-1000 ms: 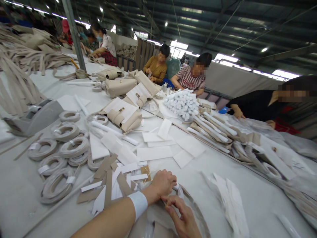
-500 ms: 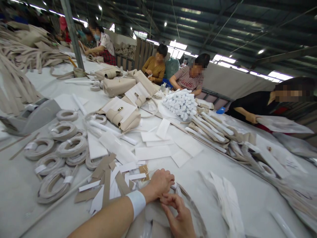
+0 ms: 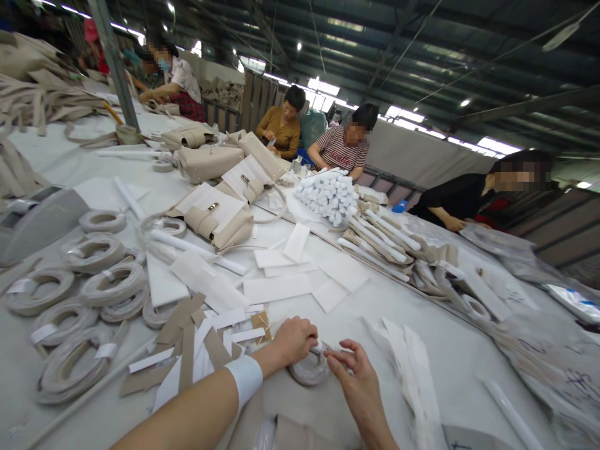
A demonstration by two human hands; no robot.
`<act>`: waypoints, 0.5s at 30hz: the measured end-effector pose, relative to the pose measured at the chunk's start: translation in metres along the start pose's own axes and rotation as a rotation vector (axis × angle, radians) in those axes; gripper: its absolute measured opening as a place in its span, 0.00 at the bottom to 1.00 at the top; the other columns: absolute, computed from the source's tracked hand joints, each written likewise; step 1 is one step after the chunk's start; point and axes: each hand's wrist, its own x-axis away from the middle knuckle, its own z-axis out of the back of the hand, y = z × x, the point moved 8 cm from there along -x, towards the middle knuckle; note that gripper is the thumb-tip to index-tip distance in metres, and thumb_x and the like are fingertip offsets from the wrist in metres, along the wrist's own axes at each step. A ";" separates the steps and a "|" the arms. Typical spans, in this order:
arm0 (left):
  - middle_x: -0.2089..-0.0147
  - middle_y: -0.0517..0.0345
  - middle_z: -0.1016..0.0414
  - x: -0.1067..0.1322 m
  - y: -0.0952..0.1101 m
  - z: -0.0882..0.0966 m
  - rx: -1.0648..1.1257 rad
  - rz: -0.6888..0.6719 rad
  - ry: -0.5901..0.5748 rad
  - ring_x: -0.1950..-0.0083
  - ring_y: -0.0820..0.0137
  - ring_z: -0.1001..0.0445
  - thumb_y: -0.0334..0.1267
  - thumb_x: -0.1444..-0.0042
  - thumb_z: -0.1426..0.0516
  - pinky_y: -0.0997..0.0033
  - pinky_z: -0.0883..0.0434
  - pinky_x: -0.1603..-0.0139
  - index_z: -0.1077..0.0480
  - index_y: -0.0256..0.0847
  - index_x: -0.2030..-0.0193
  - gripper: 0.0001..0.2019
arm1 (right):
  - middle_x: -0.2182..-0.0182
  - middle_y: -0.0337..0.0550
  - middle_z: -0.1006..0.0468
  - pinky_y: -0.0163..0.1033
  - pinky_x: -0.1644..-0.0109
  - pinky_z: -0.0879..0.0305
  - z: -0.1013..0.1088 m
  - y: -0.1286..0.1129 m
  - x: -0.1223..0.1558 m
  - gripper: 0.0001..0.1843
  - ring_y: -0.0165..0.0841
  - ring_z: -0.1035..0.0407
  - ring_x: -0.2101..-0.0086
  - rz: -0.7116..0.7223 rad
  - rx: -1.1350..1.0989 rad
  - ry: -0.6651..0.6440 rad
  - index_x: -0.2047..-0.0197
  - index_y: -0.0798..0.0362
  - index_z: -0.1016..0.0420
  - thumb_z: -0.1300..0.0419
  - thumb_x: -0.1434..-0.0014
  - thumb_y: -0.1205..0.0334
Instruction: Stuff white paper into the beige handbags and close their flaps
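Strap coil (image 3: pixel 309 374) pulled smaller, lower centre | my left hand (image 3: pixel 294 339) grips it; right hand (image 3: pixel 360 378) at its edge, grip unclear | banded coils (image 3: pixel 112 300) frame-left look done; mine seemingly unfinished

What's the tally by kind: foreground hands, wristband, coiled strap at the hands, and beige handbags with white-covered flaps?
Left hand and right hand: 2
Wristband: 1
Coiled strap at the hands: 1
Beige handbags with white-covered flaps: 2
Total: 6
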 end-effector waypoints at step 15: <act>0.60 0.56 0.22 -0.006 -0.009 -0.006 0.100 0.002 -0.014 0.56 0.65 0.27 0.37 0.43 0.48 0.66 0.32 0.52 0.25 0.43 0.61 0.10 | 0.70 0.44 0.18 0.46 0.58 0.33 -0.032 0.026 -0.018 0.26 0.41 0.25 0.64 -0.001 0.051 -0.204 0.52 0.52 0.41 0.40 0.52 0.53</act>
